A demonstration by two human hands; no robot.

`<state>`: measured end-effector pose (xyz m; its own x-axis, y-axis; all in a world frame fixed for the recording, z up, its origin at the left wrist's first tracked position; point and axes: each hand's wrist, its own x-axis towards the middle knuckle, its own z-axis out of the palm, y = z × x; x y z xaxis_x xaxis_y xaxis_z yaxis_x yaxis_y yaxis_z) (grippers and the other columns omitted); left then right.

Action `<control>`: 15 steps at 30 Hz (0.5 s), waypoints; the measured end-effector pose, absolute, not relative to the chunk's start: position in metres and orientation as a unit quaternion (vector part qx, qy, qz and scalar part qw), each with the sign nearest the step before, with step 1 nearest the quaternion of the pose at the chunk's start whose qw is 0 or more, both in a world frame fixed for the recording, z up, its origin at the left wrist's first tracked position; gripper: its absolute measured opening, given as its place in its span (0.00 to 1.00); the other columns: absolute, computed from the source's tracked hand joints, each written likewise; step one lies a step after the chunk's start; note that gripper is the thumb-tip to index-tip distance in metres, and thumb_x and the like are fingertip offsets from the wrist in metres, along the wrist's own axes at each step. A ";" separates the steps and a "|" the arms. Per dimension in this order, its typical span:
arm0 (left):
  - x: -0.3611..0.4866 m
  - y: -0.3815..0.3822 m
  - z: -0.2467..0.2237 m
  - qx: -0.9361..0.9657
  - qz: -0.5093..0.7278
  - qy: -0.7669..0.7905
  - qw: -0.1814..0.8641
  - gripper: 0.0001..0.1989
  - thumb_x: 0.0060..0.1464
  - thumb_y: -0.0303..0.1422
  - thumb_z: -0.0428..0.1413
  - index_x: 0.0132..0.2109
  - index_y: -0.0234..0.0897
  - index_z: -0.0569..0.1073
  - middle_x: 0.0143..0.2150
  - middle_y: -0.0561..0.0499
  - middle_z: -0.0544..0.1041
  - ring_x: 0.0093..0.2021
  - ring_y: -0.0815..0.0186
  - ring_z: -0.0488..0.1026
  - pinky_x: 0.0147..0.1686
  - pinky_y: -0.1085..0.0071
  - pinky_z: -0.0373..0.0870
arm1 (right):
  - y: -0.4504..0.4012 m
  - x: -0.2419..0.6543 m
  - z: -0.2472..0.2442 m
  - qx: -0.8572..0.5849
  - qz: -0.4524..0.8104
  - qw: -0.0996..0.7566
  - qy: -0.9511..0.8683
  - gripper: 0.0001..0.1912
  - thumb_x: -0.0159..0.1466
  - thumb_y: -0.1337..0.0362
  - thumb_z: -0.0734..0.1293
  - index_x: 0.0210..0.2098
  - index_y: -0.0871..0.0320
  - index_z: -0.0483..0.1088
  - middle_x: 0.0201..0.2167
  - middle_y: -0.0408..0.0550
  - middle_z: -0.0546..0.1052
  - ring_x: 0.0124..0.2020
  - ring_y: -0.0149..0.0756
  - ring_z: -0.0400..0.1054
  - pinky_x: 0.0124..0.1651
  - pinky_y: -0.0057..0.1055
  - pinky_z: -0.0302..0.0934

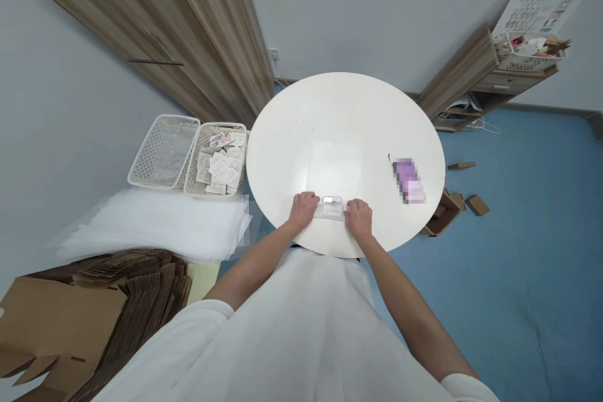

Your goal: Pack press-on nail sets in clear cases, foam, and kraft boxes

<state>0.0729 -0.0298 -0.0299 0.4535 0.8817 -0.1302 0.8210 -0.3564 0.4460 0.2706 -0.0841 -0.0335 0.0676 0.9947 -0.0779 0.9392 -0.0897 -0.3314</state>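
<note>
Pack: a small clear pack (333,210) lies flat on the white tabletop (346,119), close to its near edge and between the two hands.
Left grip: the left grip (306,206) has its fingers curled at the side of the clear film (320,211) that spreads left of the pack; whether it pinches or only presses, I cannot tell.
Right grip: the right grip (358,217) sits bent-fingered right beside the pack's right side; I cannot tell whether it grasps anything.
Film risk: the film could crease or tear, I judge, if one side were pulled harder than the other.
Slip risk: the pack could skid on the smooth tabletop if pressure came from one side only.
Edge risk: lying so near the rim, it could drop off if tugged toward the body.
Pack's look: see-through, roughly rectangular, with dark print along its far part and glare on the plastic; its contents are too small to make out.
Purple item: a pixelated purple item (409,181) lies to the right, well apart.
</note>
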 end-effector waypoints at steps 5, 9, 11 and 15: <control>0.078 -0.036 -0.018 0.867 0.055 0.417 0.269 0.16 0.50 0.20 0.42 0.37 0.43 0.69 0.50 0.49 0.66 0.56 0.59 0.57 0.53 0.57 0.43 | -0.084 0.269 -0.029 -0.623 0.160 0.086 -0.761 0.16 0.58 0.76 0.54 0.38 0.53 0.65 0.56 0.49 0.61 0.58 0.42 0.49 0.55 0.45 0.42; 0.085 -0.046 -0.006 0.891 0.041 0.361 0.272 0.13 0.50 0.25 0.45 0.42 0.43 0.67 0.55 0.48 0.63 0.59 0.58 0.52 0.56 0.55 0.37 | -0.082 0.272 -0.024 -0.592 0.157 0.068 -0.788 0.11 0.58 0.72 0.56 0.38 0.55 0.65 0.58 0.52 0.58 0.60 0.44 0.46 0.56 0.47 0.40; 0.088 -0.046 -0.006 0.896 0.036 0.356 0.264 0.14 0.48 0.30 0.50 0.45 0.41 0.65 0.57 0.46 0.60 0.60 0.56 0.49 0.57 0.55 0.37 | -0.079 0.275 -0.023 -0.567 0.164 0.055 -0.806 0.10 0.58 0.66 0.59 0.39 0.56 0.64 0.59 0.53 0.57 0.61 0.46 0.45 0.57 0.48 0.41; 0.091 -0.037 -0.014 0.894 0.013 0.382 0.235 0.22 0.42 0.33 0.57 0.46 0.38 0.63 0.60 0.42 0.55 0.59 0.53 0.51 0.55 0.57 0.46 | -0.071 0.277 -0.023 -0.538 0.185 0.036 -0.822 0.16 0.54 0.63 0.64 0.42 0.58 0.62 0.59 0.56 0.56 0.59 0.48 0.47 0.56 0.47 0.44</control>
